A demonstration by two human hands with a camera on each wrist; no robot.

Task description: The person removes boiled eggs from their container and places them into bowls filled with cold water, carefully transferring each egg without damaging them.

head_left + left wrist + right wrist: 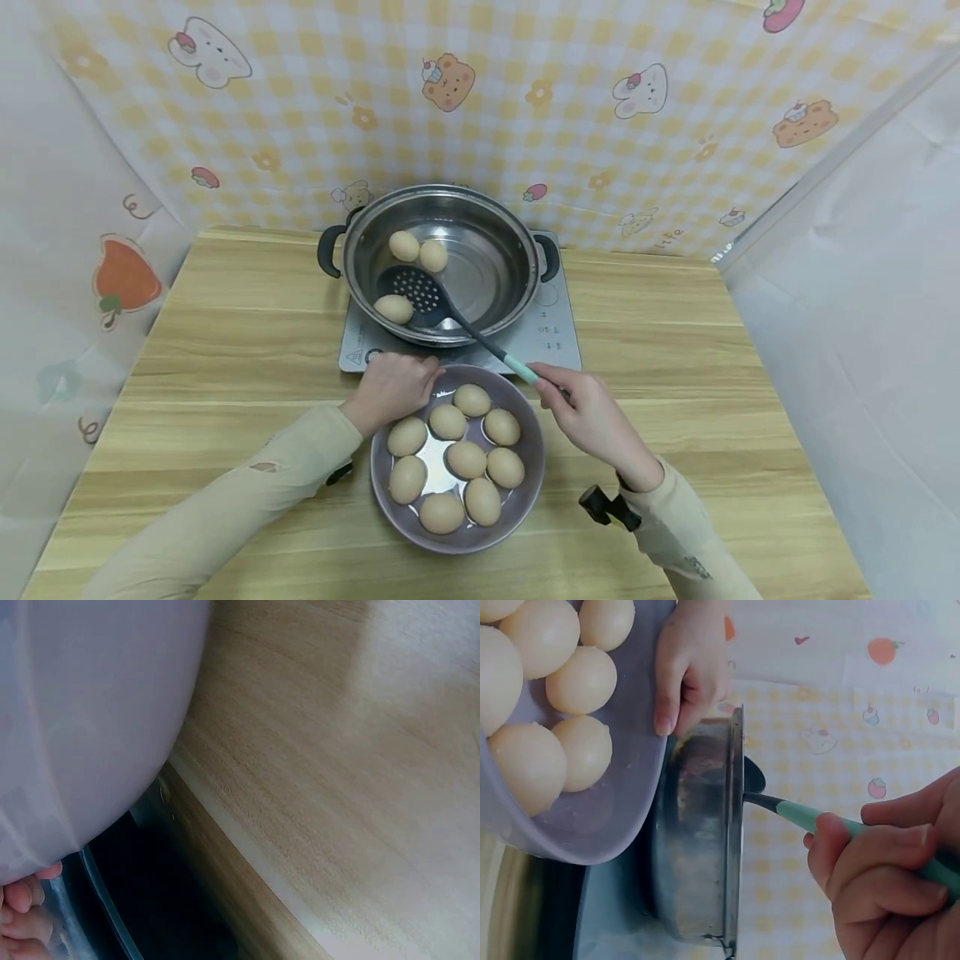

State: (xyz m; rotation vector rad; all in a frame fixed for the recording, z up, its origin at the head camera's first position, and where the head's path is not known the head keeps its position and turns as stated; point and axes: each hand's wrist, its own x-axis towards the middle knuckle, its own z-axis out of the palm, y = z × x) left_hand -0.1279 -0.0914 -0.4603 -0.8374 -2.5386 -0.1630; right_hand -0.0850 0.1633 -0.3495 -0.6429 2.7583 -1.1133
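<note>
My right hand (588, 414) grips the mint-green handle of a black slotted skimmer (420, 292), whose perforated head is inside a steel pot (489, 279). Three brown eggs are in that pot. Two eggs (404, 246) sit side by side beyond the skimmer head, and another egg (393, 309) overlaps its near left edge. With thumb and curled fingers, my left hand (393, 387) holds the far left rim of a purple-grey bowl (381, 487). Several eggs (467, 459) lie in shallow liquid in the bowl. The right wrist view shows the left thumb over the bowl's rim.
The pot stands on a grey induction cooktop (558, 333), with black side handles (328, 252). The bowl is in front of the cooktop on a wood-grain table (660, 333). A yellow checked cloth (495, 133) covers the wall behind, and white sheets (862, 208) hang at both sides.
</note>
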